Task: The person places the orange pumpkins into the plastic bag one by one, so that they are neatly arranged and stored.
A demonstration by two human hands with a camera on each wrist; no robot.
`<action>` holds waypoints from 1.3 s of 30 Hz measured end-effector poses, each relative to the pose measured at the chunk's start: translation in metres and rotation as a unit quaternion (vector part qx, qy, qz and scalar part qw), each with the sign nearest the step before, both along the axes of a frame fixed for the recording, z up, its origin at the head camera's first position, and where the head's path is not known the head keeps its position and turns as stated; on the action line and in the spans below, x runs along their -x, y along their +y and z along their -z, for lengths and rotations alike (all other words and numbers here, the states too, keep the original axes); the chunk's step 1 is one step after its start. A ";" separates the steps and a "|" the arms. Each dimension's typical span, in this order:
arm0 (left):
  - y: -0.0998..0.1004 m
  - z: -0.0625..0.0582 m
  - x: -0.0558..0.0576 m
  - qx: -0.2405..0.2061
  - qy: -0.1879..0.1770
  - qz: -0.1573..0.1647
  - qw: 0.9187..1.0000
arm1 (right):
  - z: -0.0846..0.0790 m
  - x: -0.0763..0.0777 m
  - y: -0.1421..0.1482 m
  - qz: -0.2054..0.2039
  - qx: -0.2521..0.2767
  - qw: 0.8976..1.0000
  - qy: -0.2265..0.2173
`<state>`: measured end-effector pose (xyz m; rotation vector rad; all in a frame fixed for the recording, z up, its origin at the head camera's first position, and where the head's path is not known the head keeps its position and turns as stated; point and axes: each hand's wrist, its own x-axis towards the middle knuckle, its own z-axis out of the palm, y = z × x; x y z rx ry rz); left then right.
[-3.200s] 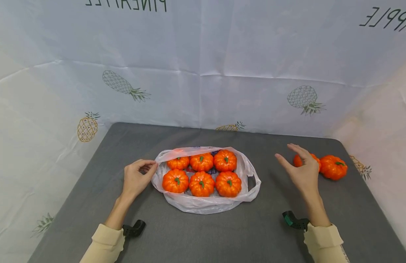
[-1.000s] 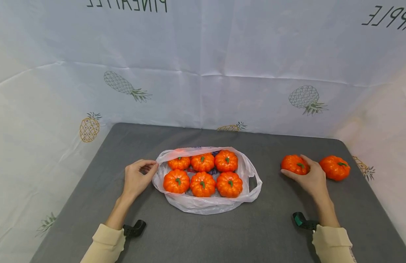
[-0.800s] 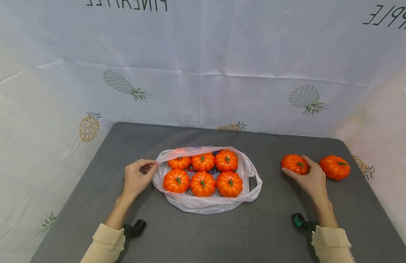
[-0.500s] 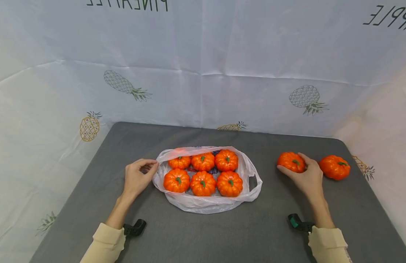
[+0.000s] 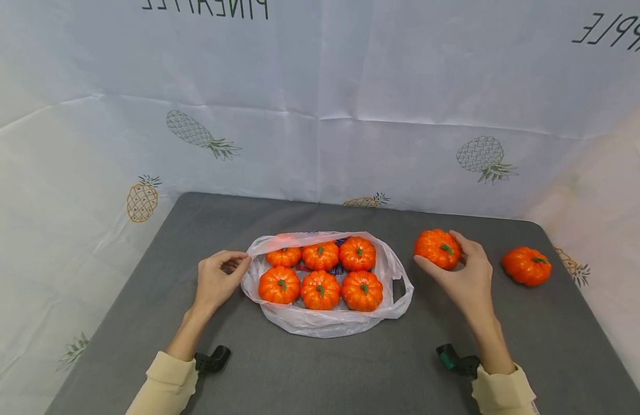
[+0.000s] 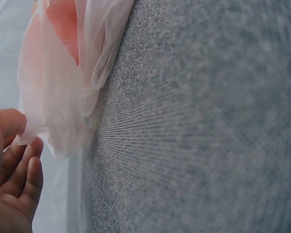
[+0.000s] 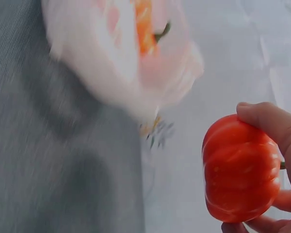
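Note:
A white plastic bag (image 5: pixel 320 328) lies open in the middle of the table, with several small orange pumpkins (image 5: pixel 320 290) in two rows inside. My left hand (image 5: pixel 218 280) pinches the bag's left edge between thumb and fingers; the left wrist view shows the thin plastic (image 6: pixel 53 107) caught at the fingertips. To the right of the bag, my right hand (image 5: pixel 467 276) grips one orange pumpkin (image 5: pixel 436 249) with a green stem. In the right wrist view that pumpkin (image 7: pixel 240 170) is held between thumb and fingers, raised above the table.
Another orange pumpkin (image 5: pixel 527 266) rests at the table's right side. The dark grey table (image 5: pixel 320 374) ends at the back against a white cloth (image 5: pixel 392 75) printed with pineapples. A handle loop (image 5: pixel 400 288) of the bag points right.
My right hand has closed around the nearer loose pumpkin, lifted it and carried it left towards the bag. The left hand stays at the bag's edge.

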<state>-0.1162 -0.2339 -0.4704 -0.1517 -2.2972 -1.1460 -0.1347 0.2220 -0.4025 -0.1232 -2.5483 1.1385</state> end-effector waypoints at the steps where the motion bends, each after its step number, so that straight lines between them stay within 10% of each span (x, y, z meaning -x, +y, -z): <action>1: 0.000 0.000 0.000 0.000 0.000 0.000 1.000 | -0.002 -0.002 -0.004 -0.005 -0.001 1.000 0.003; 39: -0.001 0.001 -0.001 -0.007 0.008 0.000 1.000 | -0.008 -0.021 -0.167 -0.217 0.045 0.974 -0.037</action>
